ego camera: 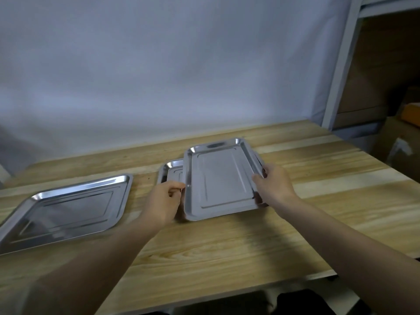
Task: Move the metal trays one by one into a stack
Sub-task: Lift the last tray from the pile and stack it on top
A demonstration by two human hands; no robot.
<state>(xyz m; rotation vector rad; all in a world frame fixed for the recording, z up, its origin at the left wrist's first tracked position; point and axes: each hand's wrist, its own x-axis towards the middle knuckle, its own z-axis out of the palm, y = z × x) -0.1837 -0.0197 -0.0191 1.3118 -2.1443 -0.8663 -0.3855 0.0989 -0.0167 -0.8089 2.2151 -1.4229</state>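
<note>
A medium metal tray point(221, 180) is held above the wooden table point(227, 246) at its middle, tilted slightly. My left hand point(163, 201) grips its left rim with curled fingers. My right hand point(272, 185) grips its right rim. Partly hidden under and behind that tray lies a smaller metal tray point(171, 170), of which only the left corner shows. A large metal tray point(66, 210) lies flat on the table at the left, apart from both hands.
A white cloth backdrop point(181, 76) hangs behind the table. A white shelf frame point(341, 71) with cardboard boxes point(375, 71) stands at the right. The table's front edge runs below my forearms.
</note>
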